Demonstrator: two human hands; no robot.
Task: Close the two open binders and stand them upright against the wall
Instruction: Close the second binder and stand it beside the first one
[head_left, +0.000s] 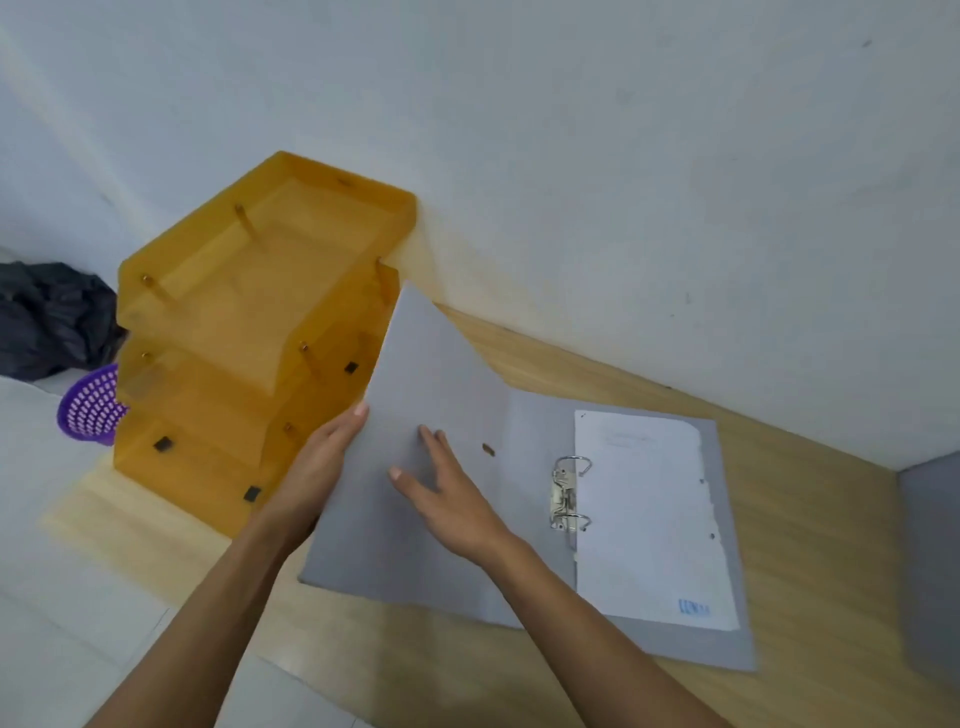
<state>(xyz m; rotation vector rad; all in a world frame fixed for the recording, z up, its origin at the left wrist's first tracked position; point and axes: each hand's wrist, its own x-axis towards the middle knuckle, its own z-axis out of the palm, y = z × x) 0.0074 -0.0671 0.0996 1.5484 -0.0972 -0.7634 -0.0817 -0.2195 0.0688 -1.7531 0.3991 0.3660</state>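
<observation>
A grey lever-arch binder (519, 431) lies open on the wooden desk (810, 519), its left cover (415, 364) raised at a slant. White sheets (649, 519) rest on its right half beside the metal rings (569, 493). My left hand (317, 467) grips the raised cover's left edge. My right hand (447, 493) lies flat on the cover's inner face, fingers spread. At the frame's right edge a grey slab (930, 561), possibly the second binder, is only partly visible.
A stack of translucent orange letter trays (249, 332) stands against the white wall (623, 182), just left of the raised cover. A purple perforated basket (91, 405) and a dark bag (47, 317) sit on the floor beyond the desk's left edge.
</observation>
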